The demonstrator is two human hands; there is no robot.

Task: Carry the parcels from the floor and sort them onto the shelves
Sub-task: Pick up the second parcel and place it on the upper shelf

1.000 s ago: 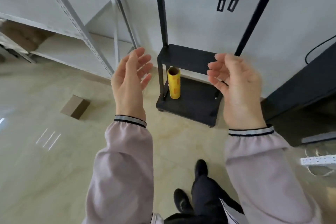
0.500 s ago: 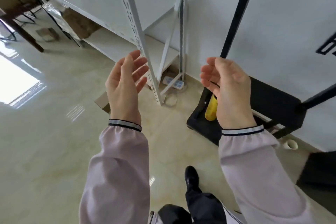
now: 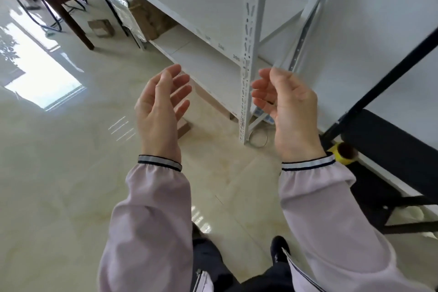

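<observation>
Both pink sleeves (image 3: 151, 216) reached forward, the left hand (image 3: 158, 106) open with spread fingers, the right hand (image 3: 288, 111) loosely curled, each empty. A small cardboard parcel (image 3: 183, 127) lay on the glossy floor (image 3: 59, 161) behind the left hand, beside the white metal shelves (image 3: 208, 66).

Yellow tape roll (image 3: 341, 155) on black cart (image 3: 388, 149); wooden table leg (image 3: 71, 23) upper left; glossy tile floor (image 3: 59, 173).

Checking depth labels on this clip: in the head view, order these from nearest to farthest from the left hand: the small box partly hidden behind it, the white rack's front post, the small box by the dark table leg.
From the left hand:
1. Small brown box, on the floor just behind it.
2. White post, to its right.
3. Far box, up left by the table leg.
</observation>
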